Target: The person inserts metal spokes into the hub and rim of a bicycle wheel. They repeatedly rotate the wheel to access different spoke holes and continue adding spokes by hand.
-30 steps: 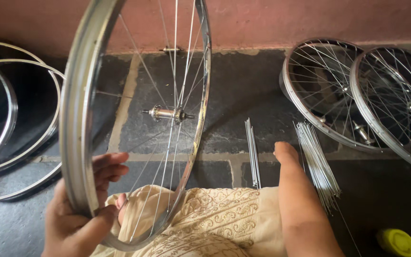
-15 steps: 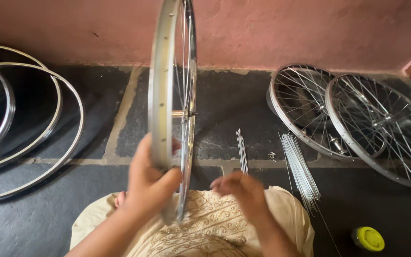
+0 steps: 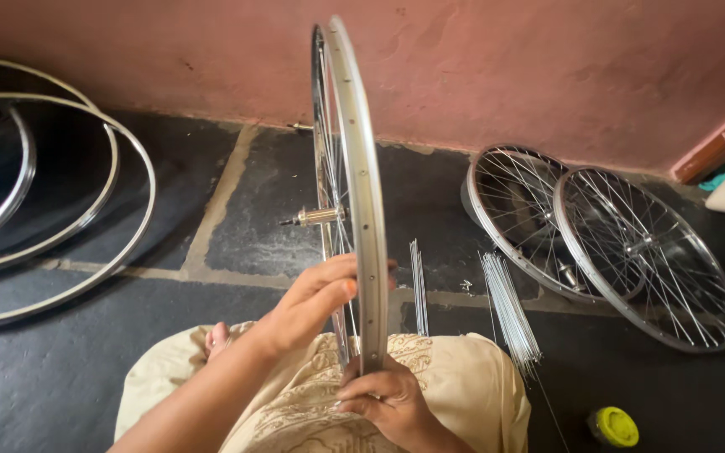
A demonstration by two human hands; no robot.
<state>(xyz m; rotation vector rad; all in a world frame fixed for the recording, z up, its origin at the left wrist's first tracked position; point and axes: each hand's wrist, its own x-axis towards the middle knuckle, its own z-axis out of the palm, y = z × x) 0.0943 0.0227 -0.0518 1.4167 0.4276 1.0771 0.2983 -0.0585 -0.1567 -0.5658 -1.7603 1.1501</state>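
**Wheel held on edge over the lap, both hands on the rim**

Left hand [image 3: 316,298]: fingers curled against the near side of the spoked wheel [image 3: 361,193], at the rim's lower part, just below the hub axle [image 3: 316,218]. Grip clenched on the rim, as far as the view shows.

Right hand [image 3: 383,394]: clasped round the bottom of the same rim, where it meets the cream patterned cloth [image 3: 295,394] over the lap. Grip closed on the rim.

The wheel stands upright, edge-on to the camera, between the two hands and rising well above them toward the pink wall [image 3: 547,67].

Doing this well, by my reading: keep the lower hand as the pivot and let the upper hand steady and turn. The rim is tall and narrow from here, so a loose upper hold would probably let it tip sideways. Fingers are best kept clear of the spokes.

Around the hands: a small bunch of loose spokes [image 3: 418,285] on the stone floor [image 3: 86,369] just beyond the right hand; a bigger bundle [image 3: 509,315] further right. Two built wheels [image 3: 597,243] lean together well to the right. Bare rims [image 3: 60,193] lie well to the left.

Containers: only a small yellow-lidded tub [image 3: 614,426], right of the lower hand. Lid on, contents hidden.
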